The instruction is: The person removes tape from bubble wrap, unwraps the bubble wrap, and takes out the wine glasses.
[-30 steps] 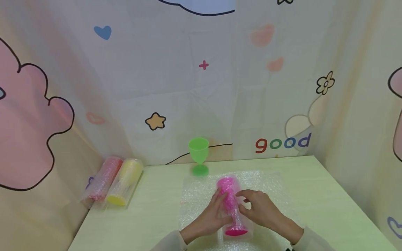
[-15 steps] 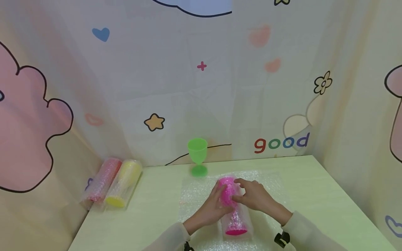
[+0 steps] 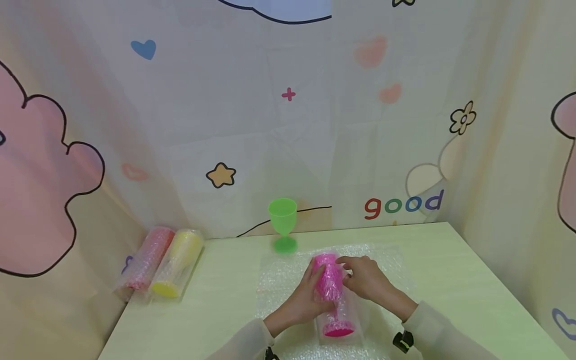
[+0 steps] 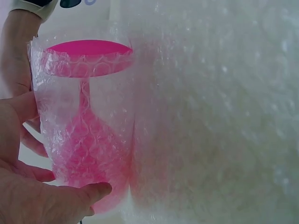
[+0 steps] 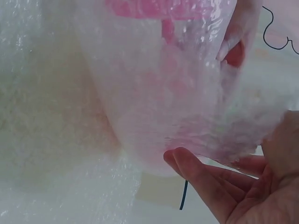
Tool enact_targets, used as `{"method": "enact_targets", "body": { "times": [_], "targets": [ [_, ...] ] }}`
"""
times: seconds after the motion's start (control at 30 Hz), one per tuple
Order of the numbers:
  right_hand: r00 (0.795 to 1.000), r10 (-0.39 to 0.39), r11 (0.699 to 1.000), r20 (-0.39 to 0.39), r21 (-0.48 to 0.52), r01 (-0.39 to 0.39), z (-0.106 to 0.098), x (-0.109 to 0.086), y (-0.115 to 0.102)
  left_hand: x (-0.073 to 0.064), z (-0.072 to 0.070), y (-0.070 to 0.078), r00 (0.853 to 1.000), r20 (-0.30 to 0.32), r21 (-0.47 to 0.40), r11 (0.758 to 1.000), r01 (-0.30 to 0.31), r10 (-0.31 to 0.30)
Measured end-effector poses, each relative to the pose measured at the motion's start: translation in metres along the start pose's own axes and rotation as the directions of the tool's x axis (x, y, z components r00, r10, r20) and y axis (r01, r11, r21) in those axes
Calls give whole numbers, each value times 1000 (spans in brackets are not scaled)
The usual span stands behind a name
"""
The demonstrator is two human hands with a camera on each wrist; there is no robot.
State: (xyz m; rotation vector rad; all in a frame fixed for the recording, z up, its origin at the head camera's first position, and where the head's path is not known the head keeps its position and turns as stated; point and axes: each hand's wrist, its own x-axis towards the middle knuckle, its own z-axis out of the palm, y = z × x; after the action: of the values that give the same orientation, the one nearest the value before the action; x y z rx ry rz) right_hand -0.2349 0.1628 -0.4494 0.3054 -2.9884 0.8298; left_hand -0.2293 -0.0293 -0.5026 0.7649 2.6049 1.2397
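Observation:
A bright pink goblet (image 3: pixel 330 285) lies wrapped in bubble wrap (image 4: pixel 51 112), its round foot (image 3: pixel 338 328) toward me. My left hand (image 3: pixel 302 300) grips the wrapped goblet from the left, thumb across its lower part and fingers along the bowl. In the left wrist view, the foot and stem show clearly through the plastic. On the other side, my right hand (image 3: pixel 370 280) is near the rim end; in the right wrist view its fingertips (image 5: pixel 180 158) pinch an edge of the wrap. A larger bubble wrap sheet (image 3: pixel 279 275) spreads flat underneath.
A green goblet (image 3: pixel 283 220) stands upright behind the sheet, near the back wall. At the left, a wrapped red roll-shaped bundle (image 3: pixel 150 255) and a wrapped yellow goblet (image 3: pixel 180 260) lie side by side. A patterned curtain borders the pale green table (image 3: pixel 468 300).
My right hand has moved up from beside the goblet's middle to its rim end, then slightly right, its fingers at the wrap. My left hand keeps its grip, and the goblet has shifted slightly.

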Motion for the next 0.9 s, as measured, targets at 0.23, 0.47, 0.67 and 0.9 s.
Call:
{"method": "enact_targets", "body": {
  "times": [0.23, 0.47, 0.67, 0.9],
  "targets": [
    [999, 5, 1000, -35, 2, -5, -3, 2, 6, -1, -3, -4, 1000, -9, 6, 1000, -1, 1],
    [999, 3, 1000, -37, 17, -2, -8, 10, 10, 2, -6, -1, 996, -49, -74, 995, 67, -71],
    [997, 72, 992, 31, 102, -75, -7, 20, 14, 6, -3, -2, 991, -35, -127, 984, 128, -133],
    [999, 49, 994, 6, 101, -50, -8, 19, 14, 3, -2, 2, 992, -35, -112, 987, 119, -123]
  ]
}}
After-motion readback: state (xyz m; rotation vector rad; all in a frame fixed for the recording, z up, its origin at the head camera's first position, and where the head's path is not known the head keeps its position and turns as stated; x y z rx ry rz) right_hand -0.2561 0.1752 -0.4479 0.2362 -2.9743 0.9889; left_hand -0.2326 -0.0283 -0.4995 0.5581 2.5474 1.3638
